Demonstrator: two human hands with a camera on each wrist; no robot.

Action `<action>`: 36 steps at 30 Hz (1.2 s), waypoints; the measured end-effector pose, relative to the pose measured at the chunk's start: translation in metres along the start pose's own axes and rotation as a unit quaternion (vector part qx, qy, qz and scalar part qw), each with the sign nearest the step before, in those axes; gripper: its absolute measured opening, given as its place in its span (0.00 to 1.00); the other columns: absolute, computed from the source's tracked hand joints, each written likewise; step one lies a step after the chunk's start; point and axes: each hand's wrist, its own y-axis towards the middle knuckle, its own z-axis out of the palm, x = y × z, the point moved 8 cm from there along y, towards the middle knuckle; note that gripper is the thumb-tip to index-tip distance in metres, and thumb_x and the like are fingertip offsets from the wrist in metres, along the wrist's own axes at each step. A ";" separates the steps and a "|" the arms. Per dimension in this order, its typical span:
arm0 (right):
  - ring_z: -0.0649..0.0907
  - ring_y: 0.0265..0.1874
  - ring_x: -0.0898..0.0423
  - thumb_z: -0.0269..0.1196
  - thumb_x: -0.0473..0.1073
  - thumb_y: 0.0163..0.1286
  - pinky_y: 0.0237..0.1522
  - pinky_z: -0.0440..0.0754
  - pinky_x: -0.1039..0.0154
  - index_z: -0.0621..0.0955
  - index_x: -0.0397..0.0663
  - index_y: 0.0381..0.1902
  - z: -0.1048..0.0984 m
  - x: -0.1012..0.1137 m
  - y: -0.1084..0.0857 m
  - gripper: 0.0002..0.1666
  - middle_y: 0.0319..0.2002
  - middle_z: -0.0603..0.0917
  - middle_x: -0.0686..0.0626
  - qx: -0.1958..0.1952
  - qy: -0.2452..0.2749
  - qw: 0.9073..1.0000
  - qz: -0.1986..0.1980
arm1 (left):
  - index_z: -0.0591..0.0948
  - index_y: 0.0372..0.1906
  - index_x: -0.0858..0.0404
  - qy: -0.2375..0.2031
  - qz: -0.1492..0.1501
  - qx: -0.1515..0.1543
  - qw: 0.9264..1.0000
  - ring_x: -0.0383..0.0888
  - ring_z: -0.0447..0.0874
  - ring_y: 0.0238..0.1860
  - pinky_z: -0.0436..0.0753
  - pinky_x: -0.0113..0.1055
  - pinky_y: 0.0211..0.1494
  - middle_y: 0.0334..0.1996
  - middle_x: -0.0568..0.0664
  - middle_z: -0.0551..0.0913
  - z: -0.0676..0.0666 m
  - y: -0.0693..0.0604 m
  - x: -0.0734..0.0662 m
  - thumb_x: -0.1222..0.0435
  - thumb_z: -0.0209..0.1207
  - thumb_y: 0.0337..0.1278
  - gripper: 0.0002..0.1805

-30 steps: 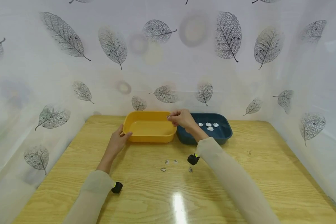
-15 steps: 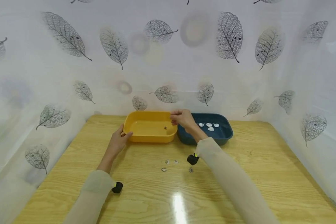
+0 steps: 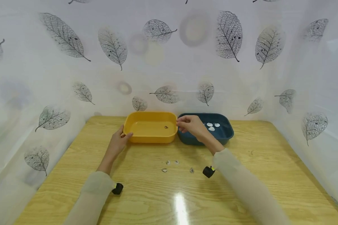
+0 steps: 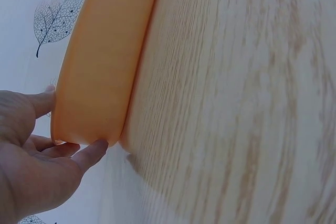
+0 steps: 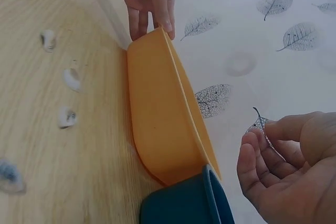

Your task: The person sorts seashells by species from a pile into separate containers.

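Note:
My left hand (image 3: pixel 119 142) grips the left end of a yellow basin (image 3: pixel 150 139), thumb and fingers against its outer wall and rim; the left wrist view shows this hand (image 4: pixel 47 166) close up. One small dark shell (image 3: pixel 166 127) lies inside the basin, toward its right end. Over the left part of a dark blue basin (image 3: pixel 228 132) hovers my right hand (image 3: pixel 193 126), its fingers loosely bent. Nothing shows between those fingers (image 5: pixel 257 163) in the right wrist view. White shells (image 3: pixel 211 128) lie in the blue basin, some perhaps hidden behind the hand.
Several small shells are scattered on the wooden table (image 3: pixel 146 193) in front of the basins, one a pointed shell (image 3: pixel 164 170) and another a darker shell (image 3: pixel 192 170). A leaf-printed curtain (image 3: pixel 169 62) hangs behind and at both sides. The two basins stand side by side.
The small dark shell has left my right hand and lies in the yellow basin. My right hand has then drawn back rightward over the blue basin. The left hand stays put.

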 end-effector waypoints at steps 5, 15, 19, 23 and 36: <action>0.85 0.40 0.40 0.63 0.41 0.78 0.52 0.84 0.39 0.84 0.35 0.55 -0.004 -0.003 -0.021 0.16 0.44 0.88 0.37 0.026 -0.019 0.999 -0.006 | 0.39 0.82 0.69 -0.003 -0.006 0.002 1.000 0.65 0.54 0.78 0.66 0.53 0.76 0.81 0.67 0.43 0.001 0.001 0.001 0.58 0.51 0.82 0.43; 0.84 0.40 0.41 0.62 0.40 0.78 0.46 0.87 0.50 0.82 0.29 0.56 -0.005 -0.020 -0.061 0.18 0.40 0.87 0.46 0.076 -0.014 0.997 -0.019 | 0.39 0.82 0.69 -0.002 -0.006 0.000 1.000 0.65 0.55 0.78 0.65 0.51 0.76 0.81 0.67 0.44 0.000 0.003 0.001 0.60 0.52 0.82 0.43; 0.83 0.42 0.35 0.62 0.42 0.79 0.46 0.86 0.45 0.82 0.32 0.55 -0.009 -0.029 -0.076 0.17 0.40 0.87 0.43 0.079 -0.032 0.996 -0.024 | 0.42 0.82 0.71 0.002 -0.003 -0.006 1.000 0.66 0.57 0.77 0.66 0.52 0.75 0.80 0.69 0.46 0.000 0.003 0.002 0.60 0.52 0.81 0.42; 0.83 0.41 0.35 0.62 0.42 0.78 0.44 0.86 0.46 0.82 0.31 0.55 -0.015 -0.038 -0.087 0.18 0.43 0.85 0.34 0.073 -0.045 0.996 -0.018 | 0.42 0.82 0.71 0.000 -0.003 -0.007 1.000 0.66 0.58 0.77 0.67 0.52 0.75 0.80 0.70 0.47 0.000 0.003 0.003 0.60 0.52 0.81 0.42; 0.84 0.38 0.48 0.63 0.38 0.77 0.40 0.87 0.58 0.80 0.25 0.55 -0.018 -0.057 -0.110 0.19 0.45 0.86 0.34 0.076 -0.023 0.997 0.008 | 0.40 0.82 0.70 -0.007 -0.003 -0.001 1.000 0.66 0.55 0.77 0.65 0.52 0.76 0.80 0.68 0.44 0.000 0.003 0.003 0.60 0.52 0.82 0.42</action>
